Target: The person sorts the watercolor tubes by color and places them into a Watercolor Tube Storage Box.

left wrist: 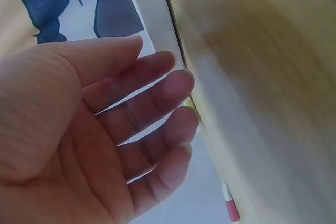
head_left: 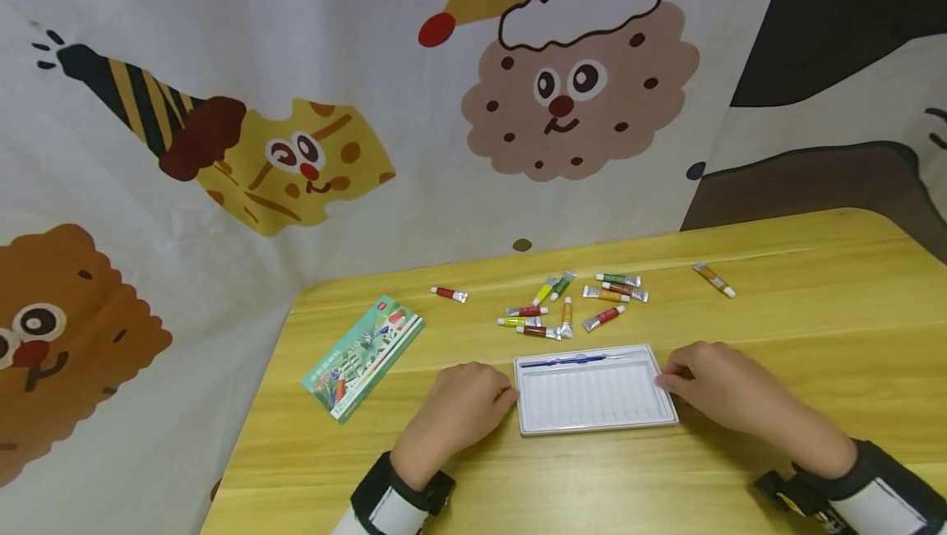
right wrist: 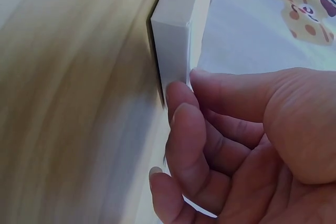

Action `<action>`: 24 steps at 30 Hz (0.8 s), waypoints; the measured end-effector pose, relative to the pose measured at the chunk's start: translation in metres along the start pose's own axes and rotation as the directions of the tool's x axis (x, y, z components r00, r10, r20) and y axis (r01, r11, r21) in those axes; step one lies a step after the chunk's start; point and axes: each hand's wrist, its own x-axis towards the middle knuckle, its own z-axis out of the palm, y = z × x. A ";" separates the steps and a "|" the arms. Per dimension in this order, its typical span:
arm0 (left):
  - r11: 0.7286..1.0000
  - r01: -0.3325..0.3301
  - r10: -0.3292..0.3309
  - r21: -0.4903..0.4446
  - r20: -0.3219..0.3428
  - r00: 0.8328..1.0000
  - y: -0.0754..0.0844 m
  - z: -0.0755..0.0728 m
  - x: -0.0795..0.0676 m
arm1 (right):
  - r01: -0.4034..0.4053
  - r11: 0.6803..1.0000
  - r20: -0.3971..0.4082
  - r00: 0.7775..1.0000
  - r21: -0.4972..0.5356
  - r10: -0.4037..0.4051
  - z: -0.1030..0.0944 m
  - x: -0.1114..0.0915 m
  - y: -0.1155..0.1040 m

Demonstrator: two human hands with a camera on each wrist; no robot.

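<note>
A white plastic tray [head_left: 599,395] with a row of shallow slots lies on the table between the two hands. In its upper groove rests a thin paintbrush [head_left: 565,362] with a blue handle. My right hand [head_left: 728,387] pinches the tray's right edge, the thumb [right wrist: 226,90] over the rim and the index finger against the side wall. At the left edge is my left hand [head_left: 462,403], its fingers [left wrist: 152,100] loosely bent and fingertips right by the tray's side, not gripping it.
Several small paint tubes [head_left: 566,317] lie scattered behind the tray. One red tube [head_left: 449,294] sits apart to the left, an ochre one [head_left: 714,280] to the right. A flat green box [head_left: 362,358] lies at the left. Behind the wooden table [head_left: 836,313] hangs a cartoon-printed cloth [head_left: 414,206].
</note>
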 end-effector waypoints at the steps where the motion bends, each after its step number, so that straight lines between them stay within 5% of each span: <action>1: 1.000 0.011 -0.011 -0.006 0.006 1.000 0.000 0.000 0.000 | 0.004 1.000 0.001 1.000 0.004 -0.004 0.001 0.001 -0.002; 13: 0.995 0.097 -0.096 -0.033 0.022 0.995 -0.009 0.005 0.005 | 0.014 0.999 0.012 1.000 0.036 -0.015 0.006 0.010 -0.013; 24: 0.992 0.108 -0.106 -0.058 0.036 0.994 -0.010 0.002 0.005 | -0.037 0.999 0.025 0.999 0.039 0.036 0.007 0.016 -0.014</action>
